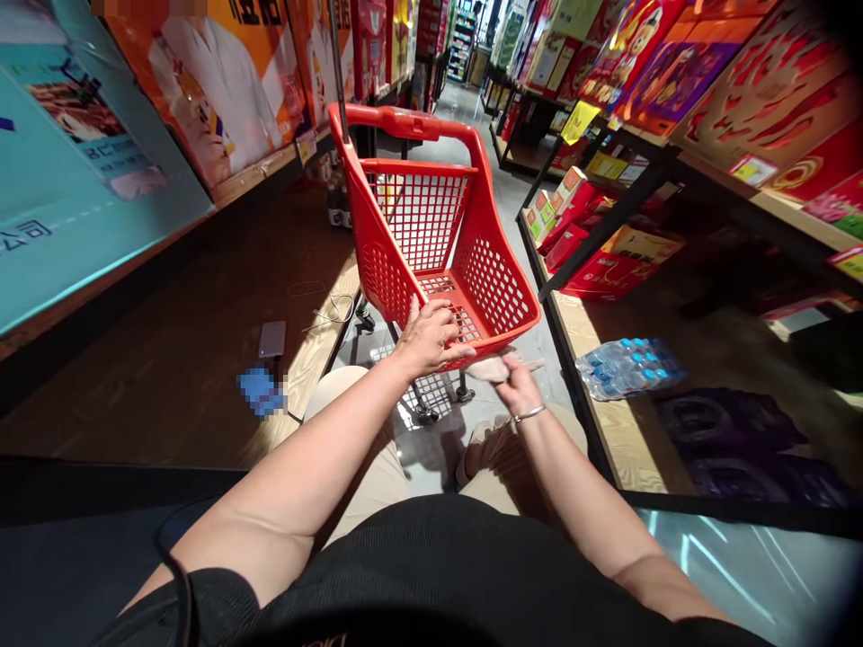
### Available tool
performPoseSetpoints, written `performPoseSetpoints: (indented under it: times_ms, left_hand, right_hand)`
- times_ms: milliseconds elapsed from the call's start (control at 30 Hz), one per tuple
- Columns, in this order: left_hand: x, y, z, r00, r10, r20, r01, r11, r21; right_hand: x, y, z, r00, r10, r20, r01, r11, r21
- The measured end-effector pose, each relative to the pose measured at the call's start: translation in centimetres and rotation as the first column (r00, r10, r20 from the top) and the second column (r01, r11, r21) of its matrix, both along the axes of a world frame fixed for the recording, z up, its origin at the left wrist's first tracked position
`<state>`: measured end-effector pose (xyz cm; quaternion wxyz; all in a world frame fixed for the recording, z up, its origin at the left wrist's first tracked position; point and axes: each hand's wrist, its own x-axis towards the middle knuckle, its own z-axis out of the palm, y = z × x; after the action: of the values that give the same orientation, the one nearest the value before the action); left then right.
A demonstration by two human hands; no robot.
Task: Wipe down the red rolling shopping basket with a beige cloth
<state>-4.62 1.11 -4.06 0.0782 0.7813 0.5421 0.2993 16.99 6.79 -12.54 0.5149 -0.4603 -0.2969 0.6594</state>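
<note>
A red plastic shopping cart stands in front of me in the aisle, its basket showing nothing inside. My left hand grips the near rim of the basket, with the fingers bent over the edge. Just below that rim, at the near right corner, my right hand is closed on a pale cloth. The cloth lies against the outer underside of the rim, and part of it is hidden by the cart and blurred.
Shelves with boxed goods line both sides. A pack of bottled water lies on the low right shelf. To the left, a pale flat device, a blurred blue item and a thin cable lie on a low wooden shelf.
</note>
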Motion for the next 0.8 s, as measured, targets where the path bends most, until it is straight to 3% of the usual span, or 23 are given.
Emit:
performPoseSetpoints:
  times_ms: [67, 133, 200, 267, 333, 400, 467, 567, 667, 700, 800]
  left_hand:
    - [-0.1, 0.1, 0.0, 1.000, 0.002, 0.018, -0.002, 1.000, 0.004]
    - [-0.1, 0.0, 0.0, 0.999, 0.004, 0.037, -0.005, 1.000, 0.018]
    - [-0.3, -0.2, -0.1, 0.999, -0.005, 0.045, 0.003, 0.999, 0.036]
    - [-0.8, -0.4, -0.1, 0.999, -0.016, 0.039, 0.014, 0.998, 0.059]
    - [-1.7, -0.5, 0.1, 0.999, -0.029, 0.026, 0.027, 0.997, 0.071]
    - [-2.7, -0.7, 0.5, 0.999, -0.042, 0.007, 0.041, 0.998, 0.050]
    - [-3.3, -1.1, 1.1, 0.999, -0.039, -0.032, 0.039, 0.999, 0.012]
    - [-2.7, -1.9, 2.1, 0.992, 0.055, -0.112, -0.050, 0.998, 0.044]
    - [-0.7, -2.7, 2.5, 0.977, 0.114, -0.180, -0.093, 0.988, 0.121]
    - [0.0, -2.9, 2.5, 0.974, 0.096, -0.207, -0.075, 0.991, 0.108]
    - [1.8, -3.0, 1.9, 0.956, 0.062, -0.288, -0.052, 0.998, 0.042]
  right_hand:
    - [2.2, 2.4, 1.9, 0.981, -0.195, -0.010, 0.195, 0.981, -0.014]
    - [2.8, 3.2, 2.7, 0.916, -0.401, 0.014, 0.399, 0.914, 0.080]
    - [1.8, 2.2, 2.4, 0.879, -0.469, 0.086, 0.447, 0.873, 0.193]
    - [-0.1, -0.2, 1.4, 0.912, -0.362, 0.193, 0.328, 0.926, 0.187]
    - [-1.7, -2.9, 0.8, 0.959, -0.163, 0.231, 0.142, 0.984, 0.105]
    - [-2.2, -4.9, 1.4, 0.975, -0.001, 0.224, -0.022, 0.995, 0.100]
    - [-1.5, -5.5, 3.2, 0.961, 0.072, 0.265, -0.126, 0.974, 0.191]
    - [0.4, -4.5, 6.9, 0.909, 0.041, 0.416, -0.196, 0.921, 0.337]
    - [1.4, -3.6, 9.8, 0.813, -0.099, 0.574, -0.225, 0.856, 0.466]
    - [1.4, -3.6, 10.4, 0.777, -0.163, 0.607, -0.249, 0.807, 0.536]
    - [1.1, -4.0, 11.2, 0.638, -0.328, 0.696, -0.443, 0.583, 0.681]
